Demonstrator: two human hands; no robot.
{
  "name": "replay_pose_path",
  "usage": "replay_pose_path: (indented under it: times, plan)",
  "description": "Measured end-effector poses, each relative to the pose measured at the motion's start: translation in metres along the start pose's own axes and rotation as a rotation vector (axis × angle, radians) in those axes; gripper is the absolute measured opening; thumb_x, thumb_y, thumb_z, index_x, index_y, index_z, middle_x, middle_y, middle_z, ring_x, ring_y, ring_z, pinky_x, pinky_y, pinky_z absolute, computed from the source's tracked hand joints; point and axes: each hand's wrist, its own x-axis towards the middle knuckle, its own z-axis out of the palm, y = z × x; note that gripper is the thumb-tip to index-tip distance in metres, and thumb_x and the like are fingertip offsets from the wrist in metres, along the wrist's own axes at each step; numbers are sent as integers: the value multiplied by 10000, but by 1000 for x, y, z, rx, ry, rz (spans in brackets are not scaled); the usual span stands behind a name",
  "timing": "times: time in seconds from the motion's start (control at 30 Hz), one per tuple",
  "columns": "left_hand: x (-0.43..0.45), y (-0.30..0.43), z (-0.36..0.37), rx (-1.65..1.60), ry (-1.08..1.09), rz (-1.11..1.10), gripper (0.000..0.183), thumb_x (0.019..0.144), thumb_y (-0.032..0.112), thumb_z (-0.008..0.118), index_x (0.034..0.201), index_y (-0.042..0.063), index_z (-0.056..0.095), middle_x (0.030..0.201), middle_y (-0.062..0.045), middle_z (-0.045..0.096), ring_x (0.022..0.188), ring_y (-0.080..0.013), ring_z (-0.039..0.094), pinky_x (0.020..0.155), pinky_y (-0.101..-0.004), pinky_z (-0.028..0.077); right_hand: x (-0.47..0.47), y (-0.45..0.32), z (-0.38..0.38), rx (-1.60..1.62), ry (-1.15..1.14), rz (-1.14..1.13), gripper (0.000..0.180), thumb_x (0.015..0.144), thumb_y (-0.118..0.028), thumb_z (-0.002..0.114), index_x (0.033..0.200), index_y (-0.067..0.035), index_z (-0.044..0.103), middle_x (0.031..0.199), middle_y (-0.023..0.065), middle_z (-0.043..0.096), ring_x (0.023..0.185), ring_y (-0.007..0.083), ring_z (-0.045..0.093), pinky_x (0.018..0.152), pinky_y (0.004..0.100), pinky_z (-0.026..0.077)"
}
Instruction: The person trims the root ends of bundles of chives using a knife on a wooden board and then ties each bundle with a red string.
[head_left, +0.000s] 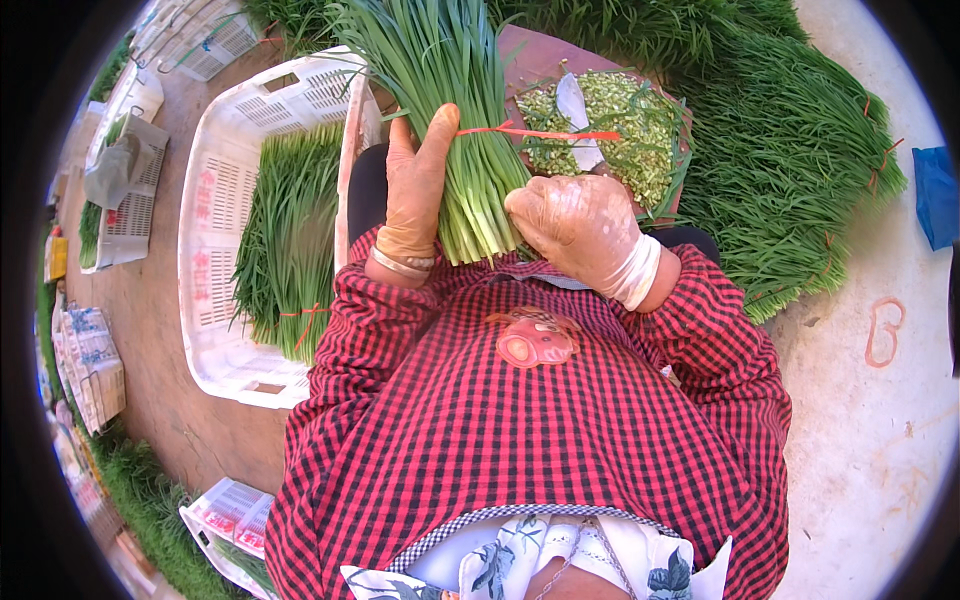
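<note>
My left hand (417, 187), in a stained rubber glove, grips a bunch of garlic chives (469, 180) from its left side, thumb across the front. Pale cut stems point toward my body, and the green leaves reach away. A red tie (540, 134) goes round the bunch, its loose end sticking out to the right. Against the lower right of the stems rests my right hand (574, 221), gloved and curled into a fist. Its fingertips are hidden, so what they hold does not show. Beyond it, a pale knife blade (574, 109) lies on chopped stem ends (634, 127).
At my left stands a white plastic crate (214, 225) holding tied chives (292, 232). A reddish board (525, 52) carries the trimmings. Heaped chives (780, 165) spread along the right, near a blue bag (936, 196). More crates (135, 202) stand farther left.
</note>
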Motion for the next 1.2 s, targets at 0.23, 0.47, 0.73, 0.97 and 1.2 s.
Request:
replay_pose_path:
  times: [0.23,0.47,0.73,0.97,1.2]
  plan:
    - [0,3,-9,45,54,-65,345,979,208,653,1247,31,527,1118,-67,645,905,-155,658,767,-304,568,-8,16,-26,528,76,328,59,833,-71,649,888,-89,641,662,60,627,564,200,622,555,316,518]
    - [2,-2,-10,89,86,-37,322,998,209,617,1264,46,534,1113,-57,651,904,-160,655,794,-304,555,-9,13,-24,297,191,328,220,841,-103,679,1058,-98,649,945,61,669,787,232,681,674,332,554]
    - [4,-10,-15,129,103,15,316,983,218,650,1227,47,546,1096,-47,644,890,-135,644,762,-292,548,-9,-2,3,74,90,165,166,840,-224,679,926,-118,585,805,65,555,756,257,636,605,395,507]
    - [6,-18,-21,193,108,38,328,978,229,660,1224,42,549,1103,-48,644,889,-132,643,768,-288,552,-9,-5,13,136,118,266,127,843,-127,729,929,-97,640,784,65,603,689,251,634,610,368,492]
    - [4,-8,-16,94,113,-37,337,988,241,638,1231,29,539,1090,-57,644,881,-148,657,768,-299,559,-18,8,-10,684,146,552,121,911,-160,708,952,-53,671,832,41,643,721,132,600,660,279,490]
